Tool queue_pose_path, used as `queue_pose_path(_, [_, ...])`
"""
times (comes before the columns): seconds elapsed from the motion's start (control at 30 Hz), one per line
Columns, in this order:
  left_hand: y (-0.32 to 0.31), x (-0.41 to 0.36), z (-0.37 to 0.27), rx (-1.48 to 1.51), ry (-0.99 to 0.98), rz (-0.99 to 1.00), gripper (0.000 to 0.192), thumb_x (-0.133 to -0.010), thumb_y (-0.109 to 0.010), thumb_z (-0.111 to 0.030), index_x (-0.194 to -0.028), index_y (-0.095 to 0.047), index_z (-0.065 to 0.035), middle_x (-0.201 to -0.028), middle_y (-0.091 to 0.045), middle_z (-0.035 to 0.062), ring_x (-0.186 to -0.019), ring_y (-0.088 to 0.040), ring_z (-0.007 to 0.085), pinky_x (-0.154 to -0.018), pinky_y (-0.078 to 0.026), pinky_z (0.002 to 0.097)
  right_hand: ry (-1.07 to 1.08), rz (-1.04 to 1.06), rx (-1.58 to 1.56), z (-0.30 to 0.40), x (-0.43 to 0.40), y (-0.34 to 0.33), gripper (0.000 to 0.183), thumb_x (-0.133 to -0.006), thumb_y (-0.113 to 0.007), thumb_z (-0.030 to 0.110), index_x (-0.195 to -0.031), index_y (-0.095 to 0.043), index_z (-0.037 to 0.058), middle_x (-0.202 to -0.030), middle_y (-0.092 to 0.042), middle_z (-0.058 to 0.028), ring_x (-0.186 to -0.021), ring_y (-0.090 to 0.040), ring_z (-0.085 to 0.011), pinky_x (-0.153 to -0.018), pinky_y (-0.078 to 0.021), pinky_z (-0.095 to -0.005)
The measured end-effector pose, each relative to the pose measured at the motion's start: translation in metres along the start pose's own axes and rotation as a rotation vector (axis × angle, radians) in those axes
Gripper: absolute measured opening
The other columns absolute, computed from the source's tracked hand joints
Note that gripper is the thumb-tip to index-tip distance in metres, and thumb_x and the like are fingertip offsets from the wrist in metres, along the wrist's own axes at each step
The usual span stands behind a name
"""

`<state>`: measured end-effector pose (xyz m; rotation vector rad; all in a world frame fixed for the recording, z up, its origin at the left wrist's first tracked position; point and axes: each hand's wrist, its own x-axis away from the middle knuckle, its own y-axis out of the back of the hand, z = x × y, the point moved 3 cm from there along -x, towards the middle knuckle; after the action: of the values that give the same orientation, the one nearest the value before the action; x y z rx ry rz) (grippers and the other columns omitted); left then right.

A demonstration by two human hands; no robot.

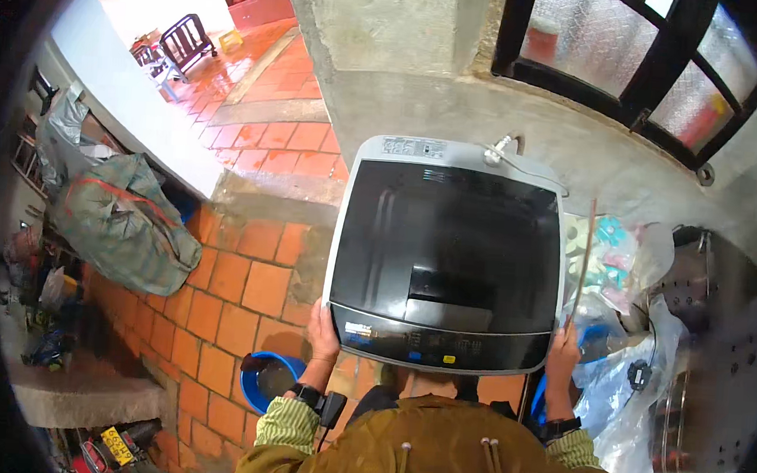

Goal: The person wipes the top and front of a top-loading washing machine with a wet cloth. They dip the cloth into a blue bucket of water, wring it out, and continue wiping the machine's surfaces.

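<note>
A top-loading washing machine (pixel 450 241) with a dark lid and light grey rim stands before me. Its lid is down, and the control panel (pixel 411 342) along the front edge carries writing, a blue and a yellow button. My left hand (pixel 324 337) holds the front left side of the machine, its fingertips partly out of sight. At the front right side my right hand (pixel 563 355) grips the edge. A thin brown stick (pixel 583 262) rises from beside the right fingers; whether they hold it I cannot tell. A white tap and hose (pixel 497 153) meet the machine's back edge.
A blue bucket (pixel 270 381) with murky contents stands left of my legs on the tiled floor (pixel 223 331). Plastic bags (pixel 611 257) and a dark perforated metal drum (pixel 716 348) crowd the right. Beyond a green covered bundle (pixel 132 221) lies a doorway. A window (pixel 598 48) is above.
</note>
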<state>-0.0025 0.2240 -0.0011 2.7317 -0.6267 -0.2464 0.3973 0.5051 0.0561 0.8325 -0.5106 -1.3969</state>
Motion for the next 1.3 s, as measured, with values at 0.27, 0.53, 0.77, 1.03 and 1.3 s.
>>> queue_pose_path(0.27, [-0.010, -0.004, 0.012, 0.319, 0.133, -0.096, 0.037, -0.097, -0.041, -0.026, -0.111, -0.059, 0.0029, -0.103, -0.061, 0.0081, -0.093, -0.054, 0.0161, -0.087, -0.042, 0.0304, 0.100, -0.082, 0.033, 0.011, 0.025, -0.018, 0.043, -0.093, -0.048, 0.019, -0.129, -0.045, -0.0037, -0.122, -0.053, -0.0255, -0.111, -0.053, -0.0368, -0.093, -0.0415, -0.0396])
queue_pose_path(0.53, [0.001, -0.029, -0.008, 0.438, 0.165, -0.153, 0.035, -0.097, -0.044, -0.024, -0.101, -0.061, 0.0059, -0.095, -0.063, 0.0087, -0.090, -0.056, 0.0172, -0.082, -0.044, 0.0298, 0.074, -0.137, 0.024, 0.017, 0.032, -0.018, 0.037, -0.093, -0.049, 0.015, -0.125, -0.049, -0.0037, -0.115, -0.057, -0.0244, -0.105, -0.056, -0.0376, -0.089, -0.0443, -0.0378])
queue_pose_path(0.77, [-0.095, -0.114, -0.121, 0.139, -0.443, 0.163, 0.029, -0.094, -0.044, -0.019, -0.109, -0.059, 0.0000, -0.102, -0.064, 0.0159, -0.094, -0.061, 0.0241, -0.084, -0.047, 0.0347, 0.148, -0.159, 0.049, 0.018, 0.031, -0.014, 0.038, -0.091, -0.052, 0.017, -0.124, -0.049, -0.0020, -0.110, -0.059, -0.0243, -0.102, -0.056, -0.0391, -0.086, -0.0444, -0.0403])
queue_pose_path(1.03, [-0.007, -0.151, -0.078, -0.096, -0.275, 0.347, 0.032, -0.095, -0.046, -0.021, -0.110, -0.058, 0.0050, -0.101, -0.063, 0.0176, -0.095, -0.060, 0.0259, -0.084, -0.045, 0.0346, 0.086, -0.048, 0.123, 0.013, 0.028, -0.010, 0.045, -0.088, -0.056, 0.017, -0.129, -0.044, 0.0028, -0.105, -0.058, -0.0210, -0.098, -0.056, -0.0395, -0.083, -0.0462, -0.0431])
queue_pose_path(1.3, [0.015, -0.048, -0.009, 0.029, 0.004, 0.458, 0.048, -0.097, -0.044, -0.028, -0.132, -0.041, 0.0047, -0.130, -0.045, 0.0188, -0.120, -0.044, 0.0297, -0.101, -0.033, 0.0372, -0.051, -0.027, 0.049, 0.019, 0.026, -0.009, 0.044, -0.087, -0.057, 0.023, -0.128, -0.047, 0.0104, -0.110, -0.059, -0.0187, -0.100, -0.057, -0.0363, -0.082, -0.0462, -0.0437])
